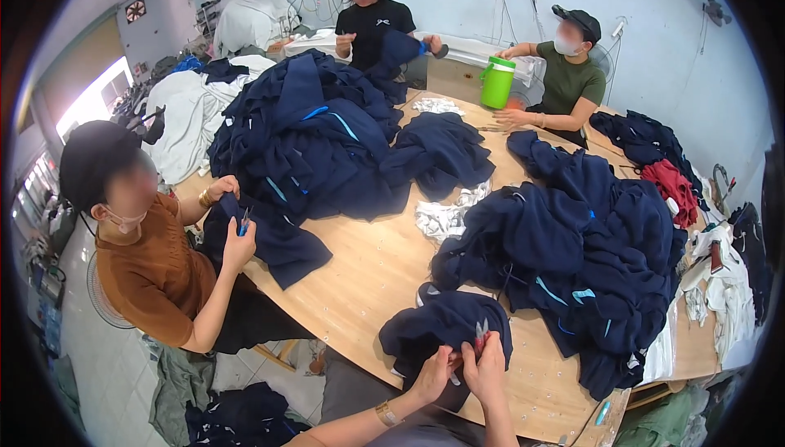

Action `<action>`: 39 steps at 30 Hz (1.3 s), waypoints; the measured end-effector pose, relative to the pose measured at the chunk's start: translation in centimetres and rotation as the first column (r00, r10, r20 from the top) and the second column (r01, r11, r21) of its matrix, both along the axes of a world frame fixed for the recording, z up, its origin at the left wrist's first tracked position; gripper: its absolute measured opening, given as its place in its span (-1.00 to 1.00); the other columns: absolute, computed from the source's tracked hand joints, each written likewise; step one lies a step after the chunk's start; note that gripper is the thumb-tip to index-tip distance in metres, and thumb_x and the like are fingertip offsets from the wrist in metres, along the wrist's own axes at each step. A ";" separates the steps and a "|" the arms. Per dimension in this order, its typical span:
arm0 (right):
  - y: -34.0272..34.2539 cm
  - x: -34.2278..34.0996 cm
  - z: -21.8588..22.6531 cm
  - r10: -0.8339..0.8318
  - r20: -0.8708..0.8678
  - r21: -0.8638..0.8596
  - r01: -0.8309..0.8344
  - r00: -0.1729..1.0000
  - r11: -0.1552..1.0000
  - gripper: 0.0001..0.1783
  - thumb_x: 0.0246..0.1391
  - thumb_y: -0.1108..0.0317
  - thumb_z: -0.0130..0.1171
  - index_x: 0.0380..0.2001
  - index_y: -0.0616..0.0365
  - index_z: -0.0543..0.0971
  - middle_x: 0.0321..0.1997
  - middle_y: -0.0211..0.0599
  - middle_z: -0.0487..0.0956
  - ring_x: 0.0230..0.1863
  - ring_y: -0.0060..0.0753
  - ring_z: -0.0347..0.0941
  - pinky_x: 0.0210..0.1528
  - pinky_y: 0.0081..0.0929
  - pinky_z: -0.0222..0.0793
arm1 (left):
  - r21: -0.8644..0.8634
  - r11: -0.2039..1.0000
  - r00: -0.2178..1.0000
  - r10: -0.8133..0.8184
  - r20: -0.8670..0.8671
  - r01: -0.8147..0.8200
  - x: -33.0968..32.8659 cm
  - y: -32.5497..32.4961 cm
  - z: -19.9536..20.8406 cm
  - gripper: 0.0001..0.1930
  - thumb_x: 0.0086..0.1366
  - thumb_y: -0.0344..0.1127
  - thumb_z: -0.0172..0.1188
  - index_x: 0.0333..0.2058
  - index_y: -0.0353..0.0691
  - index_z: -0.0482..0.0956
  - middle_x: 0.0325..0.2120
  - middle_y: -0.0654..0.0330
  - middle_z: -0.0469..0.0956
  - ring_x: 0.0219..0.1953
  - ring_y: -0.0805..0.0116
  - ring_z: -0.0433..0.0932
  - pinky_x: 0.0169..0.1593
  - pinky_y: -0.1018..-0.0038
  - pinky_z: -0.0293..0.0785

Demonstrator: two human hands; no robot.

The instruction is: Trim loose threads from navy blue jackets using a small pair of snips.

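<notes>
A navy garment [433,322] lies bunched at the table's near edge, under both my hands. My left hand [433,375] is closed, its fingers pinching the cloth at the garment's near side. Close beside it, my right hand [488,369] grips a pair of thread snips [481,332] with red handles, and the bare blades point up and away from me over the fabric. The fingertips of the two hands almost meet. What exactly lies between them is too small to make out.
A big heap of navy garments [572,234] rises to the right, another pile [302,136] at far left. White scraps [441,216] lie mid-table [360,263]. One co-worker [147,259] trims cloth at left; another [376,26] handles cloth; a third holds a green jug [496,83].
</notes>
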State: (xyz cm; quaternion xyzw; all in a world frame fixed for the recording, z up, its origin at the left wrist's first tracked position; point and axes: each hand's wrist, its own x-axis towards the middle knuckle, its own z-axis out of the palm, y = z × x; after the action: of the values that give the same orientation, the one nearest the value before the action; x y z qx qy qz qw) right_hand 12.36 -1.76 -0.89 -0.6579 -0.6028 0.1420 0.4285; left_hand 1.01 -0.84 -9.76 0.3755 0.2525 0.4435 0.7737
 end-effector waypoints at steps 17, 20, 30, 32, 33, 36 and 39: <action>-0.1 -0.5 0.8 0.252 -0.814 0.150 -0.229 0.523 0.962 -0.76 0.09 0.59 0.01 -0.40 0.07 0.17 -0.47 -0.53 0.20 -0.46 -0.73 0.12 -0.44 -0.76 0.09 | -0.349 0.920 0.933 0.271 0.236 -0.179 0.6 1.5 9.5 -0.88 0.28 -0.38 0.06 -0.29 -0.27 0.52 -0.32 0.26 0.53 -0.25 0.46 0.49 -0.08 0.40 0.46; -1.0 -1.5 2.9 0.311 -0.872 0.194 -0.317 0.377 0.928 -0.75 0.09 0.61 -0.02 -0.40 0.05 0.16 -0.45 -0.53 0.19 -0.45 -0.71 0.09 -0.43 -0.73 0.07 | -0.374 0.885 0.906 0.371 0.204 -0.278 0.0 2.4 10.3 -0.90 0.29 -0.35 0.05 -0.33 -0.21 0.51 -0.39 0.31 0.51 -0.29 0.47 0.48 -0.08 0.34 0.47; -1.1 -1.5 4.6 0.227 -0.892 0.145 -0.228 0.391 0.963 -0.68 0.02 0.57 0.11 -0.47 0.10 0.15 -0.56 -0.40 0.34 -0.63 -0.65 0.25 -0.62 -0.72 0.16 | -0.410 0.909 0.914 0.223 0.340 -0.069 -1.4 3.0 10.8 -0.66 0.35 -0.14 -0.07 -0.08 -0.28 0.41 -0.14 0.14 0.49 -0.05 0.34 0.45 0.02 0.28 0.42; 0.1 -1.7 3.5 0.198 -0.781 0.121 -0.168 0.592 0.978 -0.70 0.02 0.54 0.13 -0.45 0.13 0.16 -0.58 -0.42 0.35 -0.63 -0.65 0.26 -0.62 -0.71 0.16 | -0.373 0.924 0.926 0.215 0.312 -0.089 -1.1 2.2 11.1 -0.70 0.35 -0.14 -0.07 -0.16 -0.26 0.45 -0.21 0.17 0.52 -0.11 0.37 0.48 -0.03 0.34 0.43; 0.5 -1.8 3.4 0.153 -0.635 0.105 -0.112 0.757 0.988 -0.71 0.02 0.52 0.14 -0.44 0.15 0.18 -0.59 -0.44 0.36 -0.63 -0.65 0.28 -0.62 -0.70 0.15 | -0.338 0.934 0.935 0.218 0.278 -0.118 -1.1 1.7 11.0 -0.72 0.36 -0.15 -0.07 -0.24 -0.24 0.49 -0.28 0.20 0.54 -0.18 0.41 0.51 -0.08 0.41 0.44; 0.9 -1.7 3.6 0.085 -0.363 0.030 -0.079 0.928 0.996 -0.74 0.05 0.45 0.13 -0.43 0.20 0.21 -0.69 -0.33 0.32 -0.67 -0.52 0.28 -0.64 -0.58 0.15 | -0.182 0.957 0.959 0.251 0.128 -0.226 -0.6 0.9 10.6 -0.72 0.35 -0.18 -0.03 -0.45 -0.20 0.53 -0.45 0.32 0.52 -0.35 0.57 0.47 -0.19 0.55 0.40; 0.8 -1.7 3.3 0.105 -0.397 0.049 -0.093 0.912 0.994 -0.77 0.09 0.43 0.08 -0.43 0.21 0.22 -0.69 -0.20 0.31 -0.71 -0.33 0.26 -0.63 -0.47 0.16 | -0.049 0.958 0.952 0.275 -0.134 -0.284 -1.6 0.7 8.1 -0.73 0.32 -0.19 0.03 -0.47 -0.22 0.54 -0.48 0.35 0.50 -0.37 0.62 0.43 -0.25 0.61 0.38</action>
State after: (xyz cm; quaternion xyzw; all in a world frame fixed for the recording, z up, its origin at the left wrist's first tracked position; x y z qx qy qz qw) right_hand 10.61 -0.93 2.37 -0.5777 -0.5372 0.2860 0.5440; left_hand -0.63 -0.11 -1.70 0.3369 0.3664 0.5151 0.6978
